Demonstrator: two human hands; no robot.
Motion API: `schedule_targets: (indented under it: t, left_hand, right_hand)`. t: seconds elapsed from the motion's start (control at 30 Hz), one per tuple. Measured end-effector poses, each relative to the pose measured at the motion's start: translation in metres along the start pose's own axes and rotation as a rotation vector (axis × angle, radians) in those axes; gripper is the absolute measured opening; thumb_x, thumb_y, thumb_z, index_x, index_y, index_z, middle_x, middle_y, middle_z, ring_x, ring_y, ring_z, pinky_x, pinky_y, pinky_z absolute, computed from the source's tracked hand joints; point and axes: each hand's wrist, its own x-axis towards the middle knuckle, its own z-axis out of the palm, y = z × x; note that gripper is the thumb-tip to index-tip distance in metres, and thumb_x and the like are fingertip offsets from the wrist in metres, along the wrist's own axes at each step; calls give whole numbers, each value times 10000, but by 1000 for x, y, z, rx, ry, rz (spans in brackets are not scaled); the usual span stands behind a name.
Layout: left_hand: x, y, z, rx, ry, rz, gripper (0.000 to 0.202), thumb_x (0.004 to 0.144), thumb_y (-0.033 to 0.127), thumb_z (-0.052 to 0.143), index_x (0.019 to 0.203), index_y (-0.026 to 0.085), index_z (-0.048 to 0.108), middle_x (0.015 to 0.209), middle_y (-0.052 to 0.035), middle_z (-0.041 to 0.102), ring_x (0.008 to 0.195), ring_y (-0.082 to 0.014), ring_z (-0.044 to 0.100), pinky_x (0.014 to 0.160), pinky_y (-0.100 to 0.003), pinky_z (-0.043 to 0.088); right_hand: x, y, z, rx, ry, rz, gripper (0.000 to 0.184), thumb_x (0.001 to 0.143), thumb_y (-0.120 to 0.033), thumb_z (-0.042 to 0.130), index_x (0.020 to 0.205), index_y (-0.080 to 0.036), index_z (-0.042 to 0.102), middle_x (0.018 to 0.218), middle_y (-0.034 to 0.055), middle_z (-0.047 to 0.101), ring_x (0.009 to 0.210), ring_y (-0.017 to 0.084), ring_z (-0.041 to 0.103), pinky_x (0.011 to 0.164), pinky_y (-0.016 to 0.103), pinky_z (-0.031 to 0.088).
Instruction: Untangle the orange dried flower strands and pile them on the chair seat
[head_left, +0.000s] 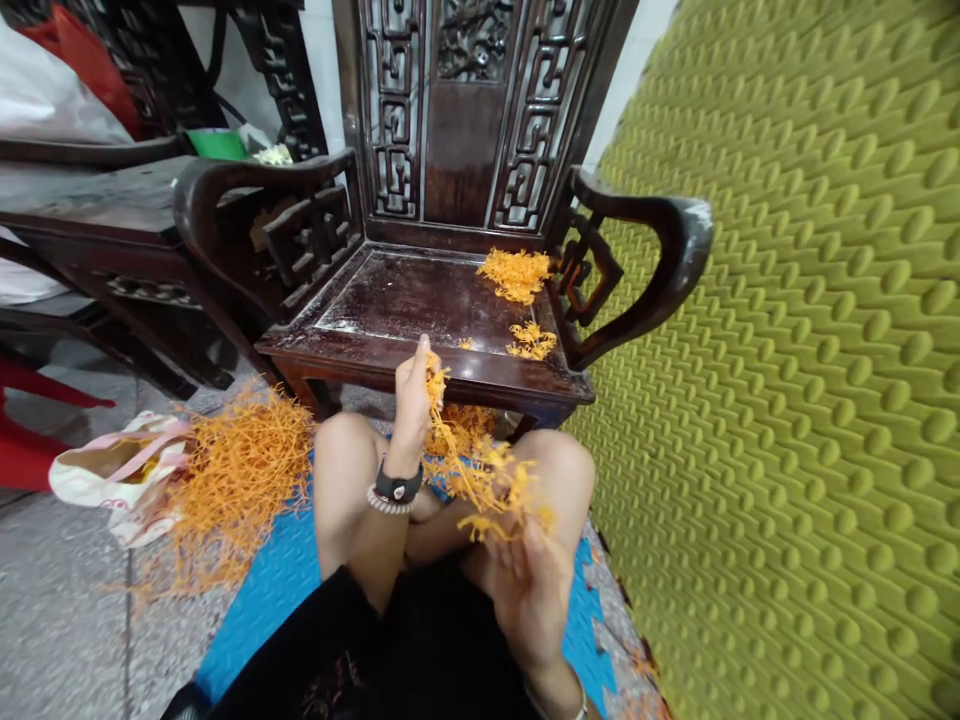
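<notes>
My left hand is closed round one end of a bunch of curly orange strands, with the thumb pointing up. The bunch stretches down and right from it, over my lap, to my right hand. Motion smears the right fingers, but the strands' far end lies between them and the thumb. Beyond my hands stands a dark carved wooden chair. On its seat rest a larger orange clump and a smaller one. More orange strands lie beneath the seat's front edge.
A big heap of loose orange strands lies on the floor at left, beside a white bag with a pink strap. Blue foam mat is under me. A yellow-green bumpy panel rises along the right. A green container stands at far left.
</notes>
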Motion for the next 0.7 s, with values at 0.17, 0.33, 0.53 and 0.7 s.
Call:
schedule_targets:
  t: [0.17, 0.33, 0.53, 0.7]
  left_hand:
    - [-8, 7, 7, 127, -251, -46, 516, 771, 658, 607, 654, 155, 586, 484, 33, 488, 356, -60, 416, 344, -171, 303]
    - [-20, 1, 5, 189, -346, -46, 473, 845, 591, 556, 778, 144, 693, 538, 14, 483, 465, -78, 410, 447, -196, 308]
    - [-29, -20, 5, 142, -306, -102, 674, 843, 754, 338, 537, 169, 475, 503, 15, 387, 467, -94, 344, 461, -226, 279]
    - [-27, -24, 4, 436, -210, 144, 583, 774, 667, 593, 526, 170, 415, 497, 38, 366, 474, -82, 314, 480, -235, 260]
  right_hand:
    - [34, 3, -14, 97, 119, -84, 405, 826, -495, 660, 573, -192, 569, 620, 0, 567, 624, 140, 548, 642, 283, 497]
    - [62, 10, -35, -5, 124, 9, 324, 793, -459, 707, 633, -193, 612, 841, 62, 672, 874, 201, 620, 840, 326, 483]
    - [88, 13, -11, -97, -232, 253, 416, 739, -450, 753, 1061, -225, 616, 849, 29, 672, 818, 193, 624, 729, 289, 498]
    - [105, 33, 7, -316, -390, 122, 300, 770, -470, 700, 868, -200, 615, 668, -27, 598, 584, 121, 513, 568, 230, 423]
